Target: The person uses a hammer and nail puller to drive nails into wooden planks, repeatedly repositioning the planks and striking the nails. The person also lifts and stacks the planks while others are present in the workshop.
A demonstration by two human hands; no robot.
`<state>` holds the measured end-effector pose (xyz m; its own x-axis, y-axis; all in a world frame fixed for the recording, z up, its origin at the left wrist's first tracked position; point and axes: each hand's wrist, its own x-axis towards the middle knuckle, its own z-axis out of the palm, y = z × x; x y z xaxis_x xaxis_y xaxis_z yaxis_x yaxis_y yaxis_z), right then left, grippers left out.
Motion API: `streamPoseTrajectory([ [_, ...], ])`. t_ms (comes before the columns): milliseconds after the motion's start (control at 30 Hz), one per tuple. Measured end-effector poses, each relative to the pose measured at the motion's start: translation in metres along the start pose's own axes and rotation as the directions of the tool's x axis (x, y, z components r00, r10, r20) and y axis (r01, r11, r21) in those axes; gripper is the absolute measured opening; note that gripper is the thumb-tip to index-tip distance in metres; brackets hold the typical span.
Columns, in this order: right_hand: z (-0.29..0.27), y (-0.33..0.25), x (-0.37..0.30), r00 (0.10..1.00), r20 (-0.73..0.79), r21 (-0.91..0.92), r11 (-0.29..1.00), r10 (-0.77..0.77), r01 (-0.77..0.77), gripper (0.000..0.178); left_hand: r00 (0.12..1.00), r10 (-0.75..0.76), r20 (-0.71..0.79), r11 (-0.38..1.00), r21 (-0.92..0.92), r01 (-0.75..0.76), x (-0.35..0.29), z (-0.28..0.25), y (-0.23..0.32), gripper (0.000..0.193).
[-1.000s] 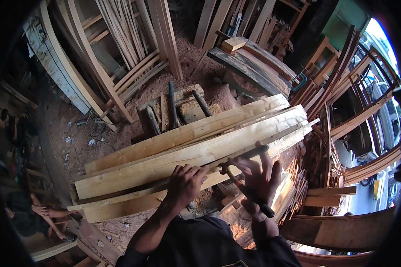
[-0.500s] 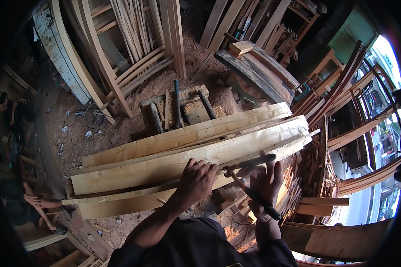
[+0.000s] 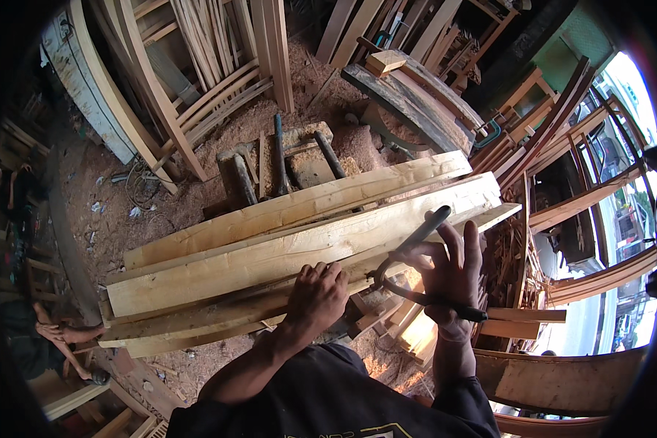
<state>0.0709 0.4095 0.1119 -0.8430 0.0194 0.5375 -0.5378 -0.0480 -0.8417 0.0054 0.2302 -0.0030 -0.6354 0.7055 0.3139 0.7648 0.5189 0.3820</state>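
My right hand (image 3: 452,274) holds a pair of dark-handled pincers (image 3: 409,290), thumb and fingers around and between the spread handles. Their jaw end points left and hangs near the nearest plank's edge, a short way from my left hand. My left hand (image 3: 318,293) is closed over the near edge of a pale plank (image 3: 219,310), knuckles up; its fingertips are hidden. Beyond it lie a broad pale plank (image 3: 270,254) and another long plank (image 3: 285,215), side by side and slanting up to the right. Whether anything sits in the jaws cannot be told.
Behind the planks stands a machine or bench part with dark bars (image 3: 279,157). A weathered board (image 3: 409,109) bears a small wood block (image 3: 385,61). Timber frames (image 3: 153,87) lean at the far left. Offcuts (image 3: 416,332) lie below on the shavings-covered floor. Another person's hands (image 3: 58,332) show at left.
My right hand has drawn the pincers right, away from my left hand and the plank edge, and turned them. My left hand stays on the plank. The view has shifted slightly.
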Motion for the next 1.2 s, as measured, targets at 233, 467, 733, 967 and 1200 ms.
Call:
streamPoseTrajectory([
  [233, 0.021, -0.012, 0.002, 0.967, -0.116, 0.007, 0.973, 0.228, -0.229, 0.08, 0.999, 0.0, -0.033, 0.999, 0.034, 0.001, -0.002, 0.003, -0.001, 0.009],
  [467, 0.034, -0.019, 0.006, 0.881, -0.23, 0.055, 0.909, 0.414, -0.412, 0.074, 1.0, -0.001, -0.01, 0.999, 0.038, 0.001, -0.002, 0.002, -0.001, 0.009],
  [733, 0.033, -0.014, -0.001, 0.788, -0.316, 0.144, 0.848, 0.528, -0.51, 0.076, 1.0, 0.003, -0.022, 0.999, 0.038, -0.003, -0.001, 0.002, -0.003, 0.009],
  [967, 0.033, -0.007, -0.005, 0.852, -0.257, 0.174, 0.889, 0.456, -0.423, 0.077, 0.999, 0.019, -0.043, 0.999, 0.033, -0.017, -0.001, 0.002, -0.003, 0.008],
  [1200, 0.039, -0.007, -0.004, 0.739, -0.295, 0.214, 0.796, 0.605, -0.566, 0.076, 0.998, 0.012, -0.055, 1.0, 0.02, -0.01, -0.002, 0.003, -0.001, 0.007],
])
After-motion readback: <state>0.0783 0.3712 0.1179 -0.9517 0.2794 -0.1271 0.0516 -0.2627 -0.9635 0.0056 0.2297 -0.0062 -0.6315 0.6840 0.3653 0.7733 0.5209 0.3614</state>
